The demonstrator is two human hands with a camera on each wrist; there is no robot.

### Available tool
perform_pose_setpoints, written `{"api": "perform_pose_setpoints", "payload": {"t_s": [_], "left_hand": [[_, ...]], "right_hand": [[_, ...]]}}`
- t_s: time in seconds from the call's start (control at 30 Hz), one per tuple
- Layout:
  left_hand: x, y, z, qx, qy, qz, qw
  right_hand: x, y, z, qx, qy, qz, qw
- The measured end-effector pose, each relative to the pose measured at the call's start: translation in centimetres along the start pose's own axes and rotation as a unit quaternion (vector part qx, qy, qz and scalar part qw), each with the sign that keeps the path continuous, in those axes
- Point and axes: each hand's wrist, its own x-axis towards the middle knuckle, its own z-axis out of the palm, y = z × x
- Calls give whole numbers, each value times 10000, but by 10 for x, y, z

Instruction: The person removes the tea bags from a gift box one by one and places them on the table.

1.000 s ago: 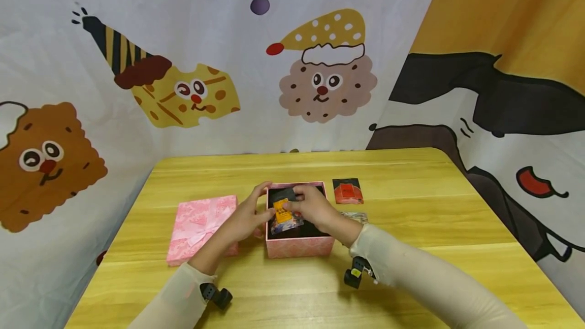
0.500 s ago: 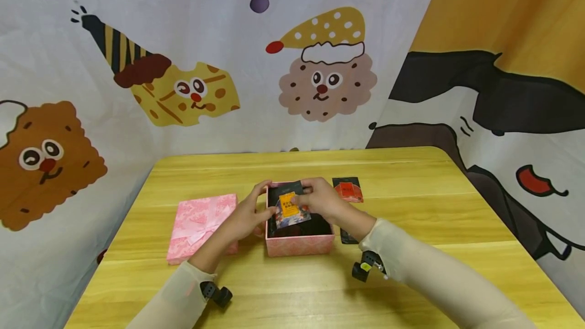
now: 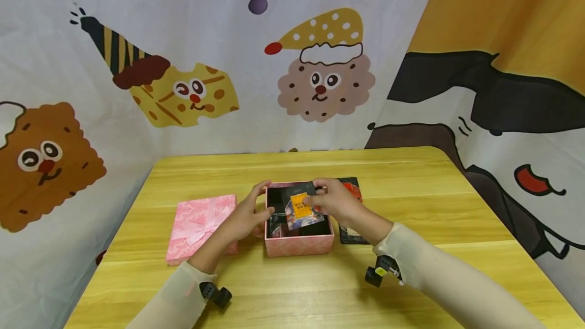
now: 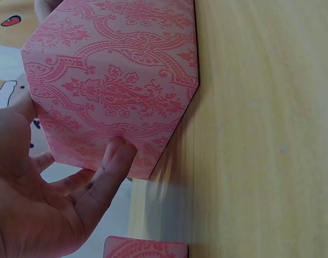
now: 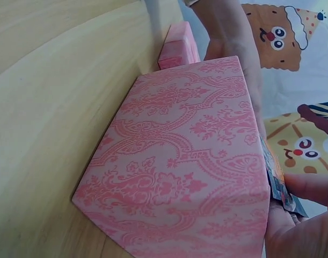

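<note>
An open pink gift box (image 3: 299, 246) with a patterned outside and dark inside stands mid-table. My left hand (image 3: 247, 213) holds its left wall, with the thumb at the rim and the fingers against the outside, as the left wrist view shows (image 4: 51, 199). My right hand (image 3: 335, 199) pinches a dark flat packet (image 3: 301, 206) with an orange label, raised over the box opening. In the right wrist view, the edge of that packet (image 5: 279, 180) shows between thumb and fingers above the box wall. Another dark packet (image 3: 277, 225) lies inside the box.
A pink lid (image 3: 201, 227) with a ribbon bow lies left of the box. To the right, partly behind the right hand and wrist, lie a black-and-red packet (image 3: 349, 185) and a dark packet (image 3: 352, 236). A cartoon-print curtain hangs behind the wooden table (image 3: 292, 293).
My right hand has lifted the orange-labelled packet up and moved it rightward within the box opening, uncovering another packet inside. The left hand stays on the box wall.
</note>
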Motion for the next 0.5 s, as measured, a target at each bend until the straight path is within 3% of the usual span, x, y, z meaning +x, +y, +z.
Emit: {"api": "perform_pose_setpoints", "payload": {"t_s": [0.5], "left_hand": [[-1,1,-1,57,17,39,10000]], "right_hand": [[-16,1,-27,348,91,-213,9991]]}}
